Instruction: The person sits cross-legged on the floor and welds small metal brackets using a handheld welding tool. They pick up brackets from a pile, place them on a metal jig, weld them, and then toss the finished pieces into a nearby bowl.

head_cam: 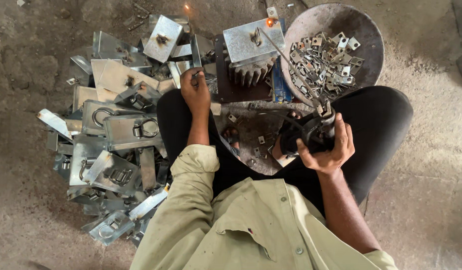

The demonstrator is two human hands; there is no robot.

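Right hand gripped welding electrode holder, rod tip glowing on metal plate far centre. Left hand closed on small part beside it. Big heap of welded plates left; pan of small brackets far right, plenty seemingly left.

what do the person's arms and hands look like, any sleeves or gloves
Both hands are bare, with no gloves, rings or watch visible. The left hand comes out of a pale khaki shirt sleeve rolled up to about the elbow, leaving the forearm uncovered. The right hand has a fully bare forearm too; its sleeve ends near the bottom edge of the view. The shirt is buttoned, creased and lightly stained.
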